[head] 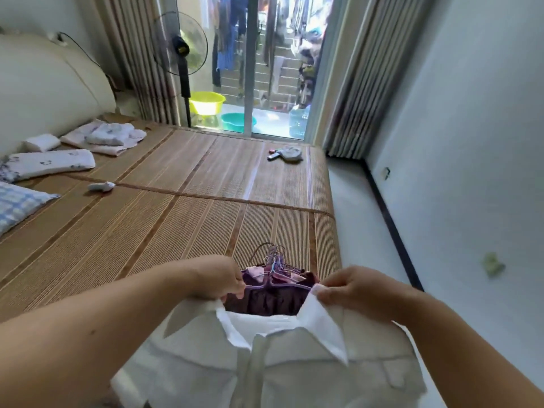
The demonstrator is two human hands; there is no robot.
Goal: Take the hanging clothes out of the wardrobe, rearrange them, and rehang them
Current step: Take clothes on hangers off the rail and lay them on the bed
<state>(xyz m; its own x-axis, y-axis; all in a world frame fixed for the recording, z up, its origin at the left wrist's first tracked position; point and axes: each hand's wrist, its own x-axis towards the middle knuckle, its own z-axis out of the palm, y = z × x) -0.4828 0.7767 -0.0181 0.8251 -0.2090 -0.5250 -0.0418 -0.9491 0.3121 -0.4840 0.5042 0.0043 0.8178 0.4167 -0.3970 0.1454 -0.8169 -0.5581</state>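
A white collared fabric shirt [294,363] is held spread open at the bottom centre of the frame. Its left collar edge is pinched by the curled fingers of the left hand [219,279], and its right collar edge is pinched by the right hand [347,291]. Just above the shirt, between the two hands, a dark purple garment [265,301] on a thin purple wire hanger [279,287] is seen lying on the bed's brown woven mat [176,201], under a bundle of thin hanger hooks [275,256]. Folded white cloths [109,136] are laid at the upper left of the mat, and a blue-checked pillow [17,204] is seen at the left edge.
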